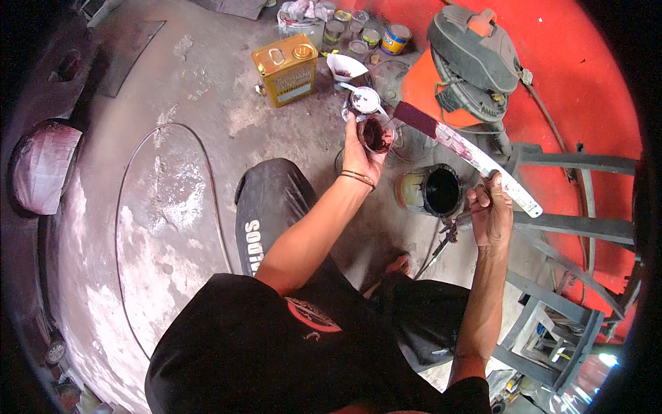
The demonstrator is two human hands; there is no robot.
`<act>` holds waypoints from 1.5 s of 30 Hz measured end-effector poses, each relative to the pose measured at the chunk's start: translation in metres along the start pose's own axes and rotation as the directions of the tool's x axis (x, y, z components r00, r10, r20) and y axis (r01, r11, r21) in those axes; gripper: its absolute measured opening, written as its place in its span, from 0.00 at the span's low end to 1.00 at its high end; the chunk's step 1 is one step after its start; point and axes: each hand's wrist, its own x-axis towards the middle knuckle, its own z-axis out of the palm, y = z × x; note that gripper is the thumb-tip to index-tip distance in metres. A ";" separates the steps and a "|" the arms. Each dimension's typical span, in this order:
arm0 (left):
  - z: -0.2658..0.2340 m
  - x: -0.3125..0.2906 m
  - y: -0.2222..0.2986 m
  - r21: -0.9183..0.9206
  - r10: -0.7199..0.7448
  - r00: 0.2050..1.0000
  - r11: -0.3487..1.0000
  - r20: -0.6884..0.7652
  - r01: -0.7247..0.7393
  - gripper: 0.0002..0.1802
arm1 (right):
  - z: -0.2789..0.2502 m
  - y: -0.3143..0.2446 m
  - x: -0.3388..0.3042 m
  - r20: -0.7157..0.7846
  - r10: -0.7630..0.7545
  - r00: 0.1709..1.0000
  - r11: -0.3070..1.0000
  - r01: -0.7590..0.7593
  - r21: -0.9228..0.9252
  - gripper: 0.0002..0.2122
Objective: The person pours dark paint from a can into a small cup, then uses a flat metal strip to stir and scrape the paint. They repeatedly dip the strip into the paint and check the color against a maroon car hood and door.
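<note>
My left hand (363, 160) is wrapped round a clear plastic cup (378, 135) with dark red paint inside and on its walls. Between the fingers of my right hand (492, 207) is the lower end of a long white stir stick (460, 148). Dark maroon paint coats its far end, which points up and left, close to the cup's right side. Just beyond the cup stands an open white-topped tub (365, 101) with a pale stick across it. Below the stick is an open can (441, 189) with a dark, blackened inside.
A gold rectangular metal can (285, 72) stands at the far left of the cup. Behind are a white paper strainer (346, 67) and several small tins (394, 39). An orange-and-black shop vacuum (460, 69) stands far right, above grey metal frames (579, 228). A hose (124, 179) loops across the floor.
</note>
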 end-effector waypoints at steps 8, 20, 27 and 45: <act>0.001 0.001 0.008 -0.017 -0.001 0.996 1.000 0.085 0.002 0.28 | 0.014 -0.007 0.004 0.013 -0.024 1.000 1.000 0.024 0.013 0.10; 0.007 -0.007 0.001 0.033 0.014 0.999 0.999 0.042 -0.015 0.28 | 0.003 0.003 0.001 -0.144 0.076 0.987 0.996 -0.082 -0.034 0.11; 0.009 -0.011 -0.004 0.044 0.006 0.998 0.999 0.057 -0.008 0.27 | -0.001 0.006 -0.001 -0.136 0.083 0.987 0.995 -0.089 -0.036 0.11; -0.012 -0.005 -0.010 0.108 -0.068 0.996 0.991 -0.061 0.074 0.25 | 0.009 0.015 -0.015 0.020 -0.105 0.994 0.744 0.092 -0.662 0.10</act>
